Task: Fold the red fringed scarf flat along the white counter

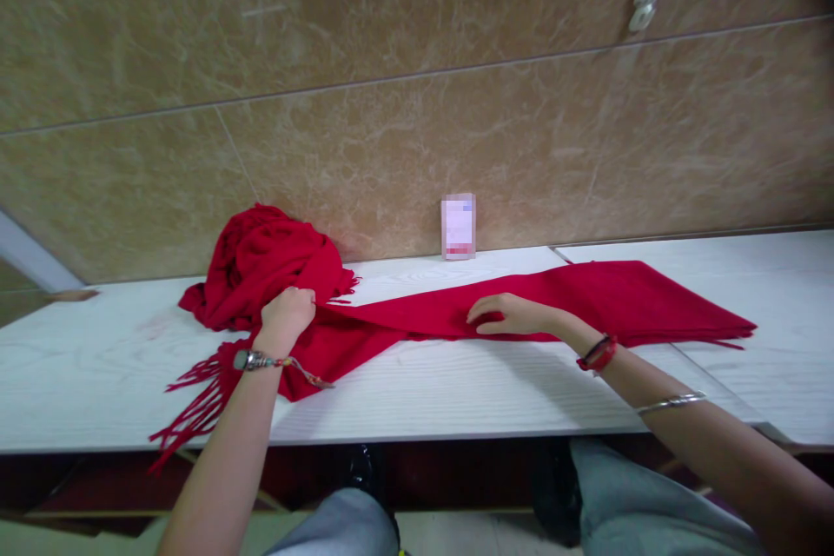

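A long red scarf (586,300) lies folded lengthwise across the white surface, its right part flat and its left part twisted. My left hand (288,313) is closed on the scarf's edge near the left end. My right hand (512,314) rests on the middle of the scarf with fingers stretched and slightly bent, gripping nothing. Beyond my left hand sits a heaped bundle of red fabric (267,256) with a short fringe at its right side. Red tassels (195,404) spread at the lower left and hang over the front edge.
The white wood-grain bench top (456,391) runs along a brown marbled tile wall (391,156). A small white and pink card or box (458,228) leans against the wall. A white hook-like fitting (645,6) is on the wall at upper right. My knees are below the front edge.
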